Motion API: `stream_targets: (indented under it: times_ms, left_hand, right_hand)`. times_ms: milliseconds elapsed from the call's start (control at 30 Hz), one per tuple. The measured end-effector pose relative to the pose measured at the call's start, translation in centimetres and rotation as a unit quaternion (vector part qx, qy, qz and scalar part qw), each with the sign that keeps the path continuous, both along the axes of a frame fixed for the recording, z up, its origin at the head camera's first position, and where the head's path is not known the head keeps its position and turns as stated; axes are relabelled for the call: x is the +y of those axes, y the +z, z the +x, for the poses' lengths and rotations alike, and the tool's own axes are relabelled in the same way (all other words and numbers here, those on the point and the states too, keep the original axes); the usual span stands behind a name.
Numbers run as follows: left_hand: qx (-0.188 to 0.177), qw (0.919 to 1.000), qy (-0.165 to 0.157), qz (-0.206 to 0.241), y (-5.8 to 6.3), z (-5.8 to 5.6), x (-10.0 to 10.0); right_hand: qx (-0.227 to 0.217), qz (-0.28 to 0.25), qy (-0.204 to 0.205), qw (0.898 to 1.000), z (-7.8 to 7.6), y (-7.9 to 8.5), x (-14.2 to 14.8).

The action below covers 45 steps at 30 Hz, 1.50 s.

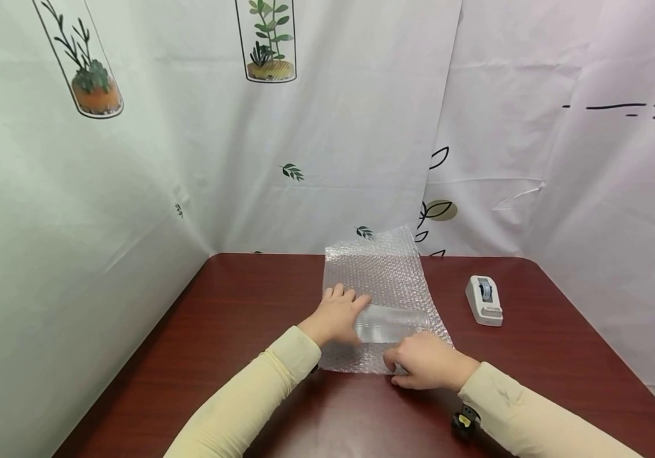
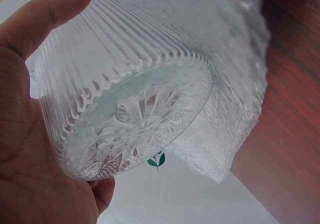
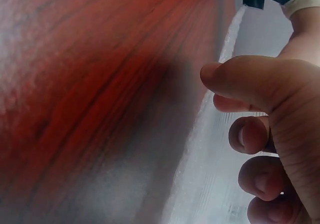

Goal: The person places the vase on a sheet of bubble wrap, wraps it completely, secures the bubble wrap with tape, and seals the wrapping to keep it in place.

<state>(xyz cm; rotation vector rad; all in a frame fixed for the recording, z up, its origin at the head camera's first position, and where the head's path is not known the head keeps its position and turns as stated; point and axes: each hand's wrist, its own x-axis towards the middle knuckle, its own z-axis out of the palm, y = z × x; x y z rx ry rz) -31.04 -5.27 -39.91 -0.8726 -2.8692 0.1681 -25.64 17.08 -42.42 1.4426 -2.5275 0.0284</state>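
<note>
Glass (image 1: 391, 323), clear and colourless, finely ribbed lengthwise, with a petal-like pattern across its round base. Lying on its side on bubble wrap (image 1: 370, 273), close to the wrap's near edge. Gripped at the base end by the left hand (image 1: 335, 316), with thumb and fingers parted around it. At the wrap's near edge, right hand (image 1: 427, 361) with fingers half curled; cannot tell if pinching any wrap. Toward the far right corner of the table (image 1: 235, 305), white tape dispenser (image 1: 484, 301).

Long, pale cream fabric sleeves (image 1: 241, 397) end in wide cuffs (image 1: 295, 353); a small black device (image 1: 464, 426) with a yellow marking (image 1: 464, 420) sits beneath the right one.
</note>
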Motion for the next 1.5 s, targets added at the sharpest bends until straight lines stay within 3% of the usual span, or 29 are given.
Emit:
stream_targets:
  times_ms: [600, 900, 1067, 1333, 1500]
  left_hand:
    - [-0.019, 0.9997, -0.014, -0.003, 0.9, 0.5, -0.3]
    - [-0.082, 0.9966, -0.012, -0.004, 1.6, 0.1, -0.3]
    - [-0.098, 0.9950, -0.015, 0.006, 2.0, 0.0, -0.3]
    - [-0.073, 0.9967, -0.026, -0.024, 2.0, 0.2, -0.2]
    - [-0.051, 0.9973, -0.017, -0.050, 1.6, 0.2, -0.2]
  right_hand:
    - [0.034, -0.021, 0.007, 0.999, -0.4, 0.3, -0.5]
    - [0.048, -0.053, -0.025, 0.997, -1.4, 1.3, -0.3]
    - [0.061, -0.070, -0.045, 0.995, -2.1, 1.8, -0.1]
    - [0.074, -0.072, -0.067, 0.992, -3.1, 2.0, -0.1]
    - [0.090, -0.078, -0.064, 0.991, -3.2, 2.0, -0.2]
